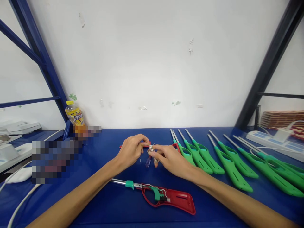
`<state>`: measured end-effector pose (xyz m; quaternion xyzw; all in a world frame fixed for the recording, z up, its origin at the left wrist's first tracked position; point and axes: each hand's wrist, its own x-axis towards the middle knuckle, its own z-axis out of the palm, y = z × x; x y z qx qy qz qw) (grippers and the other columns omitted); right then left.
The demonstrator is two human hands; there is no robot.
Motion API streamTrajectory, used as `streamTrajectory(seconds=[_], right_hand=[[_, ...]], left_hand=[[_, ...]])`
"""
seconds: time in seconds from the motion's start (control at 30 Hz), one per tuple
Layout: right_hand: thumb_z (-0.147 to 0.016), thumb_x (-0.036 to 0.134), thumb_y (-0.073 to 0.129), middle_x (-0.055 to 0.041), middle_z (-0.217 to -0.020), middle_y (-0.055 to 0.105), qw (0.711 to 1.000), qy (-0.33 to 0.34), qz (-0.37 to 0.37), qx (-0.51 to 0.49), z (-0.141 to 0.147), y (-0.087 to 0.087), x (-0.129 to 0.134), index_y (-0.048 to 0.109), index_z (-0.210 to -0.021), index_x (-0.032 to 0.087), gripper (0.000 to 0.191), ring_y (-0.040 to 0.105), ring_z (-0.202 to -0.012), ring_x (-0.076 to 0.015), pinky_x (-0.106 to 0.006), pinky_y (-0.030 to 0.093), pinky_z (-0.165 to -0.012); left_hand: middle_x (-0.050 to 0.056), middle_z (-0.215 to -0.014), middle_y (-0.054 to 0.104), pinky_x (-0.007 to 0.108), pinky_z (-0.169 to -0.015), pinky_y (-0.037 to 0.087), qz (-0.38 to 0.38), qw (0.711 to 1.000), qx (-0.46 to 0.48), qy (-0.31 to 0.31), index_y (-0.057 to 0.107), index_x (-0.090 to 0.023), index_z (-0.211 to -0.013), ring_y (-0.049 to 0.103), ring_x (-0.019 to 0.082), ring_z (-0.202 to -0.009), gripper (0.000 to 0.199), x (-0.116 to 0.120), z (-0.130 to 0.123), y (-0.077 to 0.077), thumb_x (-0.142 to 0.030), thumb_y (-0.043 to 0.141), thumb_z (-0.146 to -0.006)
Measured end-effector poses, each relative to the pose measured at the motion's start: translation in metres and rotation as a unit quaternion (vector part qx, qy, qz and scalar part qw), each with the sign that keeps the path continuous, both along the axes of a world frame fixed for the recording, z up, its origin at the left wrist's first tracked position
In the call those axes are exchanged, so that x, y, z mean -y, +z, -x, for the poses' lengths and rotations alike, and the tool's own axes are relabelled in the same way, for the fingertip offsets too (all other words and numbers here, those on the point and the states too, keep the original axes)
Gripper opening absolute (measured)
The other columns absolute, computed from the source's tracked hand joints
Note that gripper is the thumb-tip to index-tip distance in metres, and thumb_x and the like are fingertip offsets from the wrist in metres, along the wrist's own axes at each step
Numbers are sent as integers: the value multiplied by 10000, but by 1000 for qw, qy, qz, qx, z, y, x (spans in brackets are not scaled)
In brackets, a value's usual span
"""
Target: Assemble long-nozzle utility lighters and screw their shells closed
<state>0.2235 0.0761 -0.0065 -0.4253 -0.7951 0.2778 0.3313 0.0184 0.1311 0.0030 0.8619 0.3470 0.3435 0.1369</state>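
Note:
Between the thumb and fingers of my right hand is a small clear cylinder, held tilted above the table. My left hand is closed in a pinch at the cylinder's upper end; whatever its fingertips grip is too small to make out. Just below the hands lies a screwdriver with a purple handle. A red piece shows partly behind my left hand. Nearer to me rests an opened red gas lighter with a metal barrel, green trigger and white wires exposed.
Several green long-barrelled lighters lie in a row on the blue table at right. A white power strip is behind them. At left stand a drink bottle, a blurred patch and white cables. Blue frame posts flank the wall.

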Motion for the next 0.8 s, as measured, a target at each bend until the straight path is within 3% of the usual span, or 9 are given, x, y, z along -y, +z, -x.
streamTrajectory(seconds=[0.17, 0.37, 0.5, 0.63, 0.8], right_hand=[[-1078, 403, 506, -5, -728, 750, 999, 5, -23, 30, -1, -7, -3, 696, -935, 210, 306, 707, -675, -190, -287, 443, -705], [-1070, 394, 517, 5, -720, 766, 997, -31, -44, 59, -5, 0, -3, 712, -1072, 218, 263, 701, -631, -177, -281, 423, -634], [-1030, 364, 542, -6, -690, 740, 986, -87, -87, 110, -8, 1, -6, 711, -1056, 226, 220, 656, -603, -186, -301, 342, -602], [-961, 298, 570, -20, -738, 720, 971, -130, -123, 157, -12, 1, -8, 662, -1102, 231, 180, 623, -647, -203, -310, 265, -611], [-959, 189, 446, -46, -800, 704, 966, -146, -129, 171, -20, 8, -6, 544, -1072, 206, 151, 569, -644, -191, -323, 258, -616]], left_hand=[[-44, -699, 643, 293, -656, 549, 14, 1000, 0, 6, 688, -155, -938, 619, 123, -595, 260, 0, -2, -6, -349, 586, -1077], [-13, -808, 725, 258, -613, 495, 22, 999, 23, 1, 706, -177, -915, 641, 110, -593, 167, 3, -6, 2, -143, 567, -1002], [12, -893, 760, 259, -601, 483, 20, 999, 27, -11, 717, -196, -917, 616, 107, -573, 163, 7, -8, 9, -202, 575, -997], [21, -944, 757, 252, -577, 467, 15, 999, 29, -20, 694, -203, -1101, 586, 102, -562, 179, 13, -9, 10, -259, 540, -1032], [-20, -784, 684, 251, -594, 447, 4, 999, 6, -45, 675, -200, -1169, 554, 112, -585, 232, 20, -13, 7, -270, 484, -1055]])
